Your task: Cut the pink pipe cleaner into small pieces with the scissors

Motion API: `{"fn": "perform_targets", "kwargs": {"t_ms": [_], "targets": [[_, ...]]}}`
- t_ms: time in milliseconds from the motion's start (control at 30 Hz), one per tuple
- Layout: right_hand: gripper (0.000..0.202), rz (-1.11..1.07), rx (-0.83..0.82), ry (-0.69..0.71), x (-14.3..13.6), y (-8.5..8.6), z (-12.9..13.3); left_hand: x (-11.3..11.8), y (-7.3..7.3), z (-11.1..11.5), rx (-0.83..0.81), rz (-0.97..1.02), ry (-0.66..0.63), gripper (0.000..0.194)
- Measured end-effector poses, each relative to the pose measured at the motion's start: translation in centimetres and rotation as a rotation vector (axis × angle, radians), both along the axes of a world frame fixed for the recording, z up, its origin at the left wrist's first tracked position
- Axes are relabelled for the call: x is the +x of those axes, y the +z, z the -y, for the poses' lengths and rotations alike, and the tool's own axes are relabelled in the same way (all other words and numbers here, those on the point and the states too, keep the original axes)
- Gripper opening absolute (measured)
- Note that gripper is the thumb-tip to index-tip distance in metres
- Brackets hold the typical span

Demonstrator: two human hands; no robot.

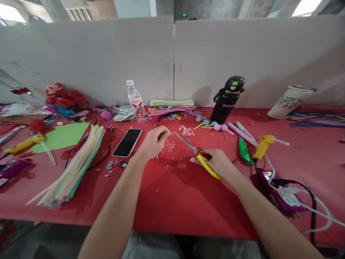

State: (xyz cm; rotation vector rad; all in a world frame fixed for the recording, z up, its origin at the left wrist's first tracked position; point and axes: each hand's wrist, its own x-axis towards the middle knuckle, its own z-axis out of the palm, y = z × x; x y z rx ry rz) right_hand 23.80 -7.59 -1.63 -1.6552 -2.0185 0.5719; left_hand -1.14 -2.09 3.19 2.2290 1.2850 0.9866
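Observation:
My left hand [155, 141] is closed, thumb and fingers pressed together above the red table; a tiny pale bit seems to show at the fingertips, too small to name. In my right hand [219, 162] are scissors [207, 167] with yellow and red handles, their blades pointing away and left toward my left hand. Small pale snippets [170, 145] lie scattered between both hands. Just beyond them sits a small heap of pink cut pieces [186, 131]. Pompom-like blue and purple pieces on yellow stems [207, 122] lie farther back.
A phone [127, 143] and a bundle of pipe cleaners [72, 167] lie left. A water bottle [136, 104] and black flask [225, 102] stand at the back. On the right are a yellow glue gun [262, 147], cables, a purple power box [280, 194] and a tilted cup [289, 102].

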Motion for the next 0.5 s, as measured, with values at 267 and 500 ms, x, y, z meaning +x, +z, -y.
{"fn": "perform_targets", "kwargs": {"t_ms": [267,500], "targets": [[0.054,0.019,-0.012,0.014,-0.07,0.05,0.06,-0.21,-0.44,-0.36,0.027,0.039,-0.024,0.021],[0.052,0.02,-0.02,0.017,-0.02,0.07,0.21,-0.16,-0.5,-0.44,0.041,0.043,-0.018,0.019]]}}
